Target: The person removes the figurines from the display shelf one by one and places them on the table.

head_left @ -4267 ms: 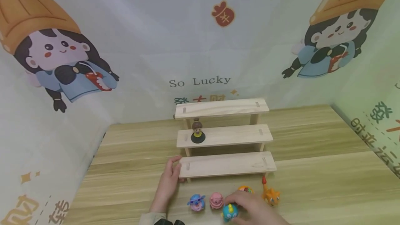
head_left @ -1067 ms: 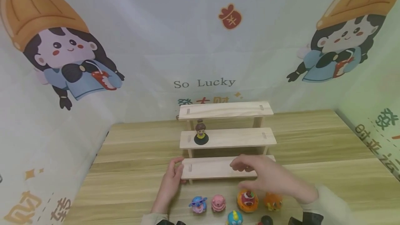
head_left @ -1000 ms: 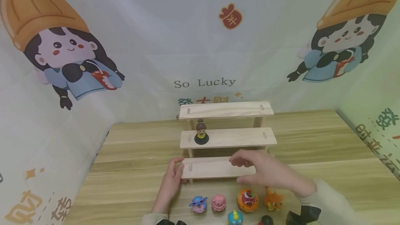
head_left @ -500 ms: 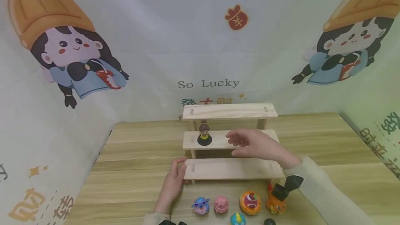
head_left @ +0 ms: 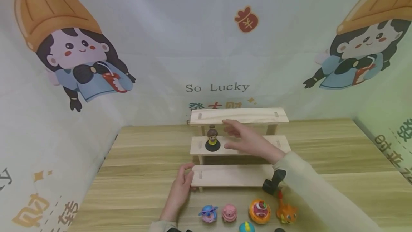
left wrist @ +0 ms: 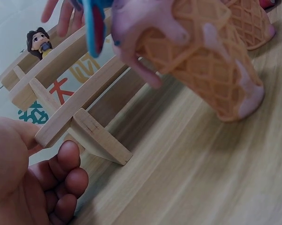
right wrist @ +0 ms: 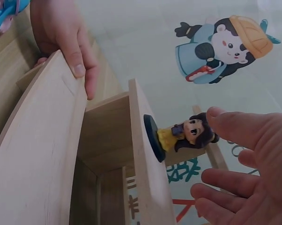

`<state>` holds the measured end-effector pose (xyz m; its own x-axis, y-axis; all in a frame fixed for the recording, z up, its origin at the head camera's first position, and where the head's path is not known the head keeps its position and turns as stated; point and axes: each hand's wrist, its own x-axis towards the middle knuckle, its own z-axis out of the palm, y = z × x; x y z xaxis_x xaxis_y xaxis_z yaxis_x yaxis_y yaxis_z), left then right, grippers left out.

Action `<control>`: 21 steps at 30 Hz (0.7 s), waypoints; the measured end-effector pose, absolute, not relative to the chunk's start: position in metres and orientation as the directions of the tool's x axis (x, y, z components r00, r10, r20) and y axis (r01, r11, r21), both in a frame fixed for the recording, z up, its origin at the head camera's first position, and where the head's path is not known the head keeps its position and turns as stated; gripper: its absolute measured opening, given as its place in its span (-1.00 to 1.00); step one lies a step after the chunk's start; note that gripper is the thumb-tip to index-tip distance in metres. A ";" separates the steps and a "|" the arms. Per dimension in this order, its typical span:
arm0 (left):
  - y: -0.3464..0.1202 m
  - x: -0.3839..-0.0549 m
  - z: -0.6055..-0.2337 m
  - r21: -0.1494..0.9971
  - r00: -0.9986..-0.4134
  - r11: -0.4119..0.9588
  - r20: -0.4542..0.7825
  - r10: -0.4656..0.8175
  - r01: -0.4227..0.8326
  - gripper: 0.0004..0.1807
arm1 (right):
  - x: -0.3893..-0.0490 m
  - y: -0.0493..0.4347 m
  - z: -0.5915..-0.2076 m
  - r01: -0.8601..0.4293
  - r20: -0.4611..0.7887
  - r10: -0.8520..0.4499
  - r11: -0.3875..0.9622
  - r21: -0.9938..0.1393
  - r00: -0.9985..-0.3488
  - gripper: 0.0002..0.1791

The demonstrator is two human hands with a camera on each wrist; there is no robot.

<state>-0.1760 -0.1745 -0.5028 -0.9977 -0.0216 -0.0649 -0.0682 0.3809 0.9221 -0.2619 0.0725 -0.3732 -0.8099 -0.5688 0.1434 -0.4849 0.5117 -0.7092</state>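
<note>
A three-step wooden display shelf point(head_left: 235, 175) stands on the table. My left hand point(head_left: 180, 185) grips the left end of its lowest step, thumb on the board's top and fingers curled below, as the left wrist view shows. On the middle step's left part stands a doll figurine point(head_left: 212, 139) with brown hair, a yellow dress and a round black base. My right hand point(head_left: 248, 139) reaches over the middle step just right of this figurine. Its fingers are spread and hold nothing; in the right wrist view the thumb tip point(right wrist: 216, 112) overlaps the figurine's hair.
In front of the shelf are a blue figure with sunglasses point(head_left: 208, 213), a pink figure point(head_left: 229, 213), an orange round-topped toy point(head_left: 259, 211), an orange figure point(head_left: 286, 213) and a teal toy point(head_left: 246, 227). A printed cloth point(head_left: 161, 46) hangs behind.
My right hand let go of the teal toy, then rose from the front toys past the lowest step to beside the doll figurine. My left hand stays on the shelf's end. The view shifts slightly.
</note>
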 end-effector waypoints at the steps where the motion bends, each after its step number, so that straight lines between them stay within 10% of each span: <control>1: -0.174 -0.176 -0.503 0.923 -0.998 0.378 -0.065 -0.022 -0.069 -0.63 | -0.264 0.070 -0.375 -0.485 0.149 -0.565 0.509 -0.711 -0.811 -0.22; 21: -0.176 -0.177 -0.507 0.922 -0.999 0.384 -0.052 -0.014 -0.053 -0.63 | -0.275 0.033 -0.401 -0.434 0.183 -0.517 0.419 -0.798 -0.836 -0.26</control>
<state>-0.1774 -0.1765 -0.5067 -0.9986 -0.0137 -0.0518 -0.0531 0.3843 0.9217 -0.2755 0.0327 -0.4014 -0.8364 -0.5166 0.1832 -0.4337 0.4193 -0.7975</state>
